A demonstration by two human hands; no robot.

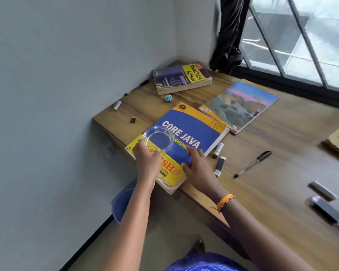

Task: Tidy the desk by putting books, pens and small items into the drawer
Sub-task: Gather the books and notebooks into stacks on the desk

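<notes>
Wall-side pen: a black pen (136,87) lies at the desk's (282,133) far left edge, with a white cap-like piece (117,105) and a small dark item (133,120) nearer; none is touched.
Left hand: the left hand (148,160) pinches the near rim of a clear round dish (158,140) that sits on the Core Java book (194,132).
Dish advice: I judge it best lifted straight up and clear before the book moves, since it looks smooth and likely to slide.
Book position: the book overhangs the desk's near corner, so it could tip if pressed at that end.
Right hand: the right hand (197,165) rests on the cover with fingers bent, pressing rather than gripping, holding nothing.
Right hand advice: keep the book pinned flat while the dish comes off.
Right of book: a white stick (218,149), a flash drive (220,166) and a second pen (252,164) lie loose.
Drawer: not in view, so I cannot tell whether it is open.
</notes>
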